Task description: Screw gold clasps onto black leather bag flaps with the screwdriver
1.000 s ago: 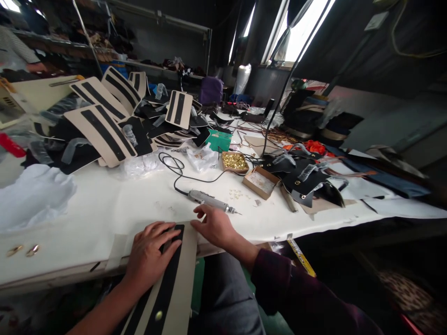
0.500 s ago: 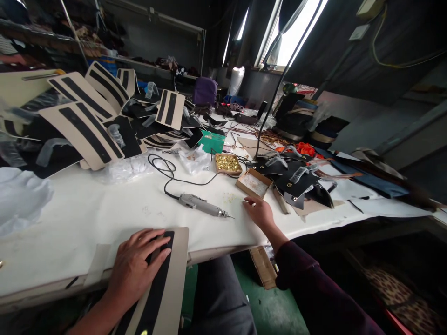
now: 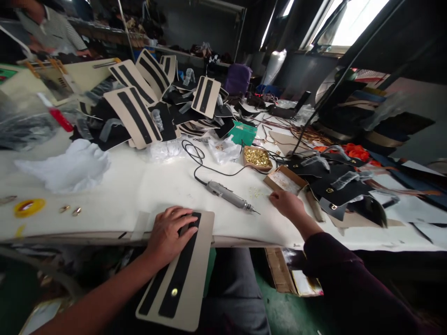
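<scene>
My left hand [image 3: 172, 235] lies with its fingers stretched over the top end of a beige panel [image 3: 204, 260] bearing two black strips. The panel slants over the table's front edge toward my lap. A shiny gold round piece [image 3: 174, 292] sits near the lower end of one strip. My right hand [image 3: 288, 204] rests low over the table with fingers curled together, beside scattered tiny gold bits [image 3: 256, 191]; what its fingertips hold, if anything, is hidden. Between the hands lies a grey electric screwdriver [image 3: 228, 195], bit toward my right hand.
A box of gold hardware [image 3: 257, 158] and a shallow cardboard box [image 3: 284, 179] stand behind my right hand. Beige panels [image 3: 134, 116] pile up at back left. Black pieces with clasps [image 3: 330, 186] lie right. A yellow tape roll [image 3: 30, 208] is at far left. Another person [image 3: 52, 32] stands behind.
The view has swung left, so everything sits further right. My right hand's fingers have curled in closer by the gold bits. My left hand stays on the panel, whose lower end now shows.
</scene>
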The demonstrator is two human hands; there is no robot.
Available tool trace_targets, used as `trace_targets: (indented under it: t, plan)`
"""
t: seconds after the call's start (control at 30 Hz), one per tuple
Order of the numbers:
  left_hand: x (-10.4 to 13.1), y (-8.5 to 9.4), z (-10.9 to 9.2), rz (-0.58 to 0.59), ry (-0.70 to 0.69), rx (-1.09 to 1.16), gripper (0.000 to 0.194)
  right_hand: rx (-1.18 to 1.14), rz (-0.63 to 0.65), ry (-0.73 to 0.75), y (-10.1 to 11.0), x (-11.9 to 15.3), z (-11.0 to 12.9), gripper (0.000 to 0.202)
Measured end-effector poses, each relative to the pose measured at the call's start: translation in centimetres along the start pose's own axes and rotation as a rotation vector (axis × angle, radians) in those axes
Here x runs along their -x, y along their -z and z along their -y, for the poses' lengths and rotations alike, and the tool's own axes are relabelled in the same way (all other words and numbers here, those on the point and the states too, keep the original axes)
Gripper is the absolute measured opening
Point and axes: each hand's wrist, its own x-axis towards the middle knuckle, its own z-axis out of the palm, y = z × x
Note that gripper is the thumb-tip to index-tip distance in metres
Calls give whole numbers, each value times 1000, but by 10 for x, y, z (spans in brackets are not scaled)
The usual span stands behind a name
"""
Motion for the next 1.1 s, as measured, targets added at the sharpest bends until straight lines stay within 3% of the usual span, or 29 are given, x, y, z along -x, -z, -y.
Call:
trace_targets:
  t: [0.2, 0.3, 0.37, 0.47, 0.53, 0.67, 0.83, 1.1]
  plan:
    - [0, 4, -4, 9, 24, 14, 21, 125, -49, 50, 9, 8, 12, 35]
    - [1, 4, -4, 3, 19, 18, 21, 11, -110, 51, 17, 26, 27, 34]
    - [1, 3, -3, 0, 11, 20, 21, -277, -121, 93, 20, 50, 51, 31]
    - [2, 2, -2, -9, 7, 24, 22, -674, 73, 274, 11, 95, 106, 27]
    - [2, 2, -2, -5, 9, 22, 22, -738, 211, 455, -2, 119, 144, 22]
    - [1, 5, -4, 12, 9, 16, 21, -652, 218, 622, -23, 134, 191, 15]
    - [1, 7, -5, 17, 27, 39, 25, -473, 159, 658, -25, 127, 201, 14]
    - [2, 5, -2, 14, 23, 43, 26, -479, 179, 659, -29, 127, 210, 11]
